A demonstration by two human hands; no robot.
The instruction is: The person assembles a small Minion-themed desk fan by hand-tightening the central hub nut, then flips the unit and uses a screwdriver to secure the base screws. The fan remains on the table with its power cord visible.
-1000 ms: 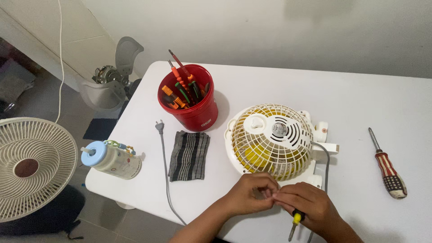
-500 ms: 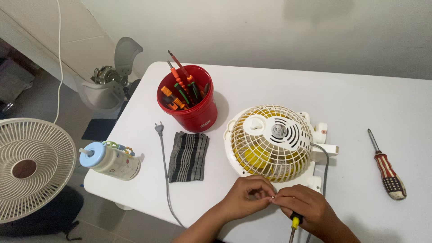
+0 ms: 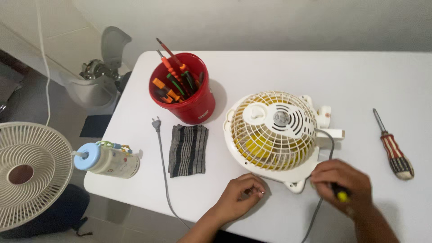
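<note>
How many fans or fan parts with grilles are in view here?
2: a small cream fan lying on the white table, and a larger grille on the floor at left. Others may be out of frame.

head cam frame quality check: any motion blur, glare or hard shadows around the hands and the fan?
Head view: the right hand is smeared by motion blur, its screwdriver only a yellow-black blob; the left hand is sharper. The fan and red bucket are crisp enough. Light is soft and even; short shadows sit under the hands and bucket. No glare on the white table.
</note>
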